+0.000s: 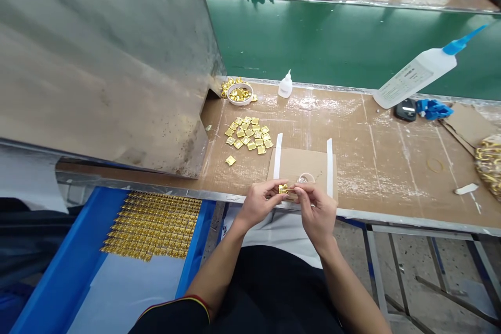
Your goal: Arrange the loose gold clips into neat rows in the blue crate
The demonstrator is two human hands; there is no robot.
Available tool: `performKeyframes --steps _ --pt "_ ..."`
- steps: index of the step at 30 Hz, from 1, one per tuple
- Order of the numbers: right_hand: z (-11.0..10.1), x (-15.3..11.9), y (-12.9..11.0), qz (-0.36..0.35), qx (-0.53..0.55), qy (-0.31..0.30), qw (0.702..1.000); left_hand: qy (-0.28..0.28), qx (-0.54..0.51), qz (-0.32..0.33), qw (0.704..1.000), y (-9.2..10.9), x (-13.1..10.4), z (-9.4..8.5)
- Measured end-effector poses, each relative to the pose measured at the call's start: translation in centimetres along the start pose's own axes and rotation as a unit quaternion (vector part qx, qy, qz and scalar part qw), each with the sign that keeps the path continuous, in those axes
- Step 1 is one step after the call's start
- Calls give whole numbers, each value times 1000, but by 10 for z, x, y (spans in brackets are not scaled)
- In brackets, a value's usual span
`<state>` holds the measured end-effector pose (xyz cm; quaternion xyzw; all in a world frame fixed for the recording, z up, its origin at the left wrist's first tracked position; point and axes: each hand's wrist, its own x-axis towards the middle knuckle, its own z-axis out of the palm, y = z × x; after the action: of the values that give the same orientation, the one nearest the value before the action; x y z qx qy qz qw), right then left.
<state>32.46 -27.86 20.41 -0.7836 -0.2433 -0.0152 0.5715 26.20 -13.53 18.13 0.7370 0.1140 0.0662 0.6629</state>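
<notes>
My left hand [259, 204] pinches a small shiny gold square piece [283, 188] at the front edge of the bench. Close beside it on the right, my right hand [319, 214] has its thumb and fingers closed on a thin stick [291, 190], whose tip meets or nearly meets the gold piece. Behind the fingers a small round clear dish [305, 178] rests on a cardboard pad [303, 159] taped down with white strips. Loose gold pieces [248, 133] lie in a group to the left of the pad.
A blue tray [84, 242] at lower left holds rows of gold pieces. A metal panel [105, 62] rises on the left. Along the back stand a small white bottle [285, 85] and a ring-shaped container [240, 94] of gold parts. A large bottle [417, 77] tilts at right.
</notes>
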Motion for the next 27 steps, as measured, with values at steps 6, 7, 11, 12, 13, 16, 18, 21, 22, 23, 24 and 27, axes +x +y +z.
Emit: performKeyframes --steps 6,7,11,12,13,16,18,21,22,23,24,27 --pt "1 0 1 -7 -6 -8 1000 2 2 7 1000 0 0 0" --pt "1 0 1 -5 -8 -10 1000 3 4 8 1000 -1 0 0" --pt "0 1 1 -5 -8 -13 1000 5 2 9 1000 -1 0 0" --pt "0 1 0 -6 -6 -13 1000 5 -1 9 1000 0 0 0" --pt "0 2 0 -6 -4 -12 1000 4 -3 9 1000 0 0 0" --pt "0 2 0 -4 -2 -13 1000 5 -9 9 1000 1 0 0" --pt "1 1 1 -3 1 -15 1000 7 -10 8 1000 1 0 1" --pt "1 -1 5 -1 1 -18 1000 12 -2 7 1000 2 0 1" --pt "2 -1 6 -2 -3 -18 1000 14 2 7 1000 3 0 1" --pt "2 -1 6 -5 -10 -17 1000 16 6 7 1000 3 0 1" --pt "2 0 7 -9 -16 -15 1000 17 9 6 1000 3 0 1" --pt "3 2 4 -25 -32 -15 999 16 6 2 1000 3 0 0"
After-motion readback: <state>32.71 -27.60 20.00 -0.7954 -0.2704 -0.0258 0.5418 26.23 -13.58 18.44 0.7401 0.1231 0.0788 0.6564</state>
